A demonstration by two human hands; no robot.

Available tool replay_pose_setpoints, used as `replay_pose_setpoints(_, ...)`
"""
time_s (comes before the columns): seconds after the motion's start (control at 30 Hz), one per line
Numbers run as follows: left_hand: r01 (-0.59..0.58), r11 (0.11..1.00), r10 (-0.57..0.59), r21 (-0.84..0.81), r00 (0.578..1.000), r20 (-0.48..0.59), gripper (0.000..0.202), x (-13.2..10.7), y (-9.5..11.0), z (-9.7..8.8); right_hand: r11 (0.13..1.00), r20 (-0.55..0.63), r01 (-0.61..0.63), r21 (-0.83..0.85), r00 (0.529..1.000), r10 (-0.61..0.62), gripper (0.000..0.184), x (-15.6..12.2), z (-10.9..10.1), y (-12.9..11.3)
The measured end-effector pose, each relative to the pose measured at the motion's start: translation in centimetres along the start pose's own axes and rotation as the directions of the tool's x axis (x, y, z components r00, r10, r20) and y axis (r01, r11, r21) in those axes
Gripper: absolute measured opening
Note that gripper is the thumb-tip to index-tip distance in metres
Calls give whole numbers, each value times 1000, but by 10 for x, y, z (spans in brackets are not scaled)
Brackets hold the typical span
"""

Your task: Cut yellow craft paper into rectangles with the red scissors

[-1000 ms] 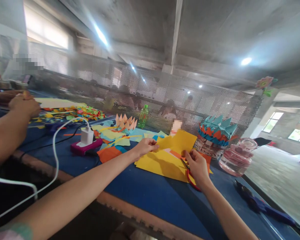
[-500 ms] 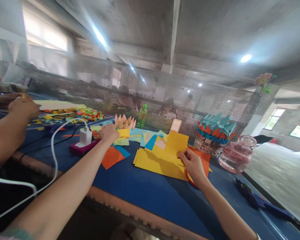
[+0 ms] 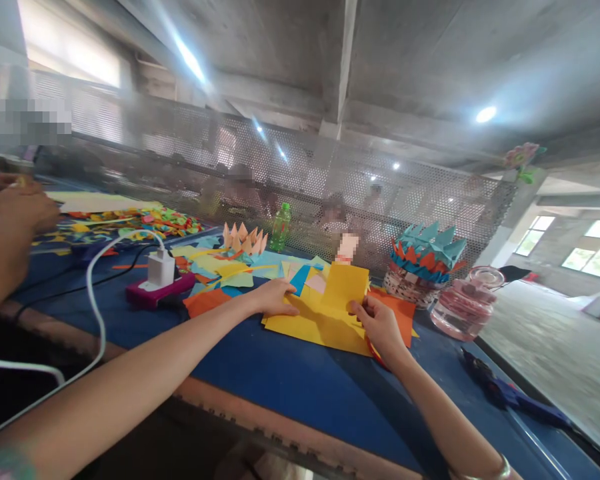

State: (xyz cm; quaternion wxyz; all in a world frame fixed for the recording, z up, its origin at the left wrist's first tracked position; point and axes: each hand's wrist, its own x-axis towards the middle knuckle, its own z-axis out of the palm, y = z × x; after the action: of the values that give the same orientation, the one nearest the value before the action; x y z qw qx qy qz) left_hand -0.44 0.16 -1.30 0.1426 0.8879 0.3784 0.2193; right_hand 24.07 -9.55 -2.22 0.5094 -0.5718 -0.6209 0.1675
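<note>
My right hand (image 3: 380,327) pinches a small piece of yellow paper (image 3: 347,287) by its lower right corner and holds it upright. Beneath it, larger yellow sheets (image 3: 310,328) lie on the blue table. A red curved loop (image 3: 376,352) shows under my right palm; the rest of that item is hidden. My left hand (image 3: 278,297) is at the left end of the yellow sheets, thumb and fingers apart, with nothing visible in it. Near its fingertips is a piece of blue paper (image 3: 300,280). Orange paper (image 3: 400,315) lies beyond my right hand.
On the left are a white charger (image 3: 161,268) on a purple power strip (image 3: 147,293), a white cable and a co-worker's hands (image 3: 25,203). Paper scraps, a peach folded-paper piece (image 3: 245,240) and a green bottle (image 3: 281,227) stand behind. Rightward: a basket (image 3: 413,283), pink jar (image 3: 463,310), glue gun (image 3: 510,393).
My left hand has moved right, from the yellow scraps near the peach folded piece to the yellow sheets, and its fingers have spread. My right hand keeps the small yellow paper upright.
</note>
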Motion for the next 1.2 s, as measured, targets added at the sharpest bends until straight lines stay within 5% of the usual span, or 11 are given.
replay_pose_setpoints(0.1,19,995,-25,103,998,56,45,2,2,6,1000,3,-4,8,1000,4,26,1,0,2)
replay_pose_setpoints(0.3,125,991,-124,48,992,-27,27,8,9,11,1000,26,-2,19,1000,1,27,1,2,3)
replay_pose_setpoints(0.6,71,993,-98,-90,936,-338,17,11,10,0,999,-5,-9,52,1000,10,26,1,0,-3)
replay_pose_setpoints(0.8,39,992,-60,-123,984,-167,25,10,11,12,998,20,-14,60,1000,13,25,1,2,-2)
replay_pose_setpoints(1.0,1,1000,-4,27,995,98,31,4,16,10,996,72,-8,86,997,2,25,0,4,1)
replay_pose_setpoints(1.2,56,998,-49,-41,989,142,17,2,20,5,997,47,-20,79,999,17,24,0,3,0)
